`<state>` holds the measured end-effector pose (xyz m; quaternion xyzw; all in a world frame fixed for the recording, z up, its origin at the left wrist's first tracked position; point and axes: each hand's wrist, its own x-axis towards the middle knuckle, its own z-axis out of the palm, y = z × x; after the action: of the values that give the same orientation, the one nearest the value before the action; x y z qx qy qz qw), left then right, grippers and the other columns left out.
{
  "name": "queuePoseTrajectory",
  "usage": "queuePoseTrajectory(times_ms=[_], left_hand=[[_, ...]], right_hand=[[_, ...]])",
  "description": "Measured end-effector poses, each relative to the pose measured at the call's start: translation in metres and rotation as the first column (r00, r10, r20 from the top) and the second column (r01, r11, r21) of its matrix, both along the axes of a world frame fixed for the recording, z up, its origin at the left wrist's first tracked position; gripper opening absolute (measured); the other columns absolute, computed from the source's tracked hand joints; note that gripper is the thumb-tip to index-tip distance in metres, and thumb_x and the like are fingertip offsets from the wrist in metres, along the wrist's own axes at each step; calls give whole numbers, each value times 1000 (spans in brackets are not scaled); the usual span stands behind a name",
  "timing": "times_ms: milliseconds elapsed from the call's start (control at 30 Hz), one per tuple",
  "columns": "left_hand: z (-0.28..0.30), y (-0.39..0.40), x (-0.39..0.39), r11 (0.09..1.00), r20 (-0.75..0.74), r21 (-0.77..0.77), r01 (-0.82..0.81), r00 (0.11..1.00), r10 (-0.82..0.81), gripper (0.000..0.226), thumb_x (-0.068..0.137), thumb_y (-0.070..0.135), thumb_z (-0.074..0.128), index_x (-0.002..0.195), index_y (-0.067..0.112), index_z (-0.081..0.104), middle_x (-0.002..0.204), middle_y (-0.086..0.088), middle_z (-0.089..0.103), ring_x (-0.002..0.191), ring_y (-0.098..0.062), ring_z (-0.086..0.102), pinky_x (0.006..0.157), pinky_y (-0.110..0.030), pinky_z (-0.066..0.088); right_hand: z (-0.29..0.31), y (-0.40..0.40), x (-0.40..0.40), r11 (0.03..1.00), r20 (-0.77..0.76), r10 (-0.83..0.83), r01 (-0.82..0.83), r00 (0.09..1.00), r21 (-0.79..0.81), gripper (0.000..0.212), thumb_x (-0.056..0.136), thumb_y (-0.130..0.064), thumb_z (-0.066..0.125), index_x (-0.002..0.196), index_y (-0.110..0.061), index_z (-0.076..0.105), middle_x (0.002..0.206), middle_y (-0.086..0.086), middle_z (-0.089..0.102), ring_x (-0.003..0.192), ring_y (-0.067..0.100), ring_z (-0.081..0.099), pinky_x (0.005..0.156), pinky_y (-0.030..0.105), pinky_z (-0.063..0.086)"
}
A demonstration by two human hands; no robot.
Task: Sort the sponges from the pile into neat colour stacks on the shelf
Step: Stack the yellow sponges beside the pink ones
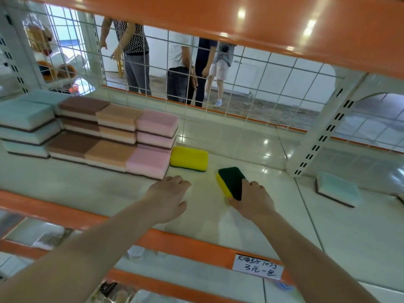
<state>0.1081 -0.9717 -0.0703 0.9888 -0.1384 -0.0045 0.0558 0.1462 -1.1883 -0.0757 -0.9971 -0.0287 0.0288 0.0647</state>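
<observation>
Gripping a green-topped yellow sponge (231, 182) with curled fingers (254, 185), the right hand (254, 201) holds it tilted just above the shelf (218, 217). Left hand (169, 196) hovers palm-down beside it, fingers loosely bent and holding nothing. Another yellow sponge (189, 158) lies flat just beside the pink stack (154, 142); tan, brown and teal stacks line up leftward.

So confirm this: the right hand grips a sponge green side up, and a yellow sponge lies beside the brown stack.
One error: the head view shows the yellow sponge beside the pink stack, not brown. The right hand does grip the green-topped sponge.
</observation>
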Motion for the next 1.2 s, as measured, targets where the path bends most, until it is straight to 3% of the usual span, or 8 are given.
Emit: queuePoseTrajectory(times_ms=[200, 367, 667, 867, 1100, 1200], left_hand=[[1, 2, -3, 1000, 24, -16, 4, 1000, -3, 58, 92, 36, 45, 144, 23, 23, 140, 2, 34, 128, -16, 35, 97, -29, 36], [8, 10, -4, 1000, 78, -5, 19, 997, -19, 63, 90, 38, 49, 145, 21, 21, 140, 2, 31, 127, -15, 35, 95, -28, 36], [19, 19, -2, 993, 184, 91, 76, 979, -91, 76, 88, 42, 52, 148, 22, 10, 151, 6, 13, 139, -11, 17, 109, -23, 17], [22, 26, -1, 983, 256, 158, 97, 957, -136, 64, 90, 42, 51, 143, 21, 23, 144, 4, 27, 133, -12, 30, 107, -22, 21], [28, 33, -3, 988, 288, 88, 124, 947, -144, 44, 87, 32, 58, 126, 15, 46, 124, 0, 48, 113, -18, 51, 87, -24, 36], [31, 34, -2, 994, 278, 62, 87, 955, -101, 42, 90, 39, 52, 127, 22, 42, 124, 5, 46, 113, -13, 47, 84, -20, 32]], right_hand=[[4, -3, -2, 997, 38, 47, -49, 998, 60, 63, 87, -45, 54, 137, -13, 33, 126, 8, 45, 116, 25, 44, 86, 33, 43], [12, -1, -6, 969, 73, 204, -212, 976, 127, 69, 86, -42, 58, 143, -16, 29, 137, 4, 40, 124, 22, 38, 96, 33, 39], [28, 16, -14, 840, 98, 485, -494, 869, 225, 72, 85, -44, 61, 145, -18, 29, 141, -1, 38, 126, 15, 37, 103, 23, 30], [33, 24, -19, 790, 87, 550, -551, 831, 270, 72, 85, -43, 62, 145, -17, 30, 141, -3, 38, 127, 12, 37, 104, 19, 27], [33, 26, -18, 783, 58, 563, -555, 824, 281, 74, 84, -42, 64, 146, -21, 28, 145, -5, 35, 130, 10, 33, 106, 19, 25], [31, 24, -16, 800, 79, 551, -553, 831, 235, 73, 85, -45, 61, 146, -26, 25, 148, -8, 28, 134, 7, 26, 104, 14, 18]])
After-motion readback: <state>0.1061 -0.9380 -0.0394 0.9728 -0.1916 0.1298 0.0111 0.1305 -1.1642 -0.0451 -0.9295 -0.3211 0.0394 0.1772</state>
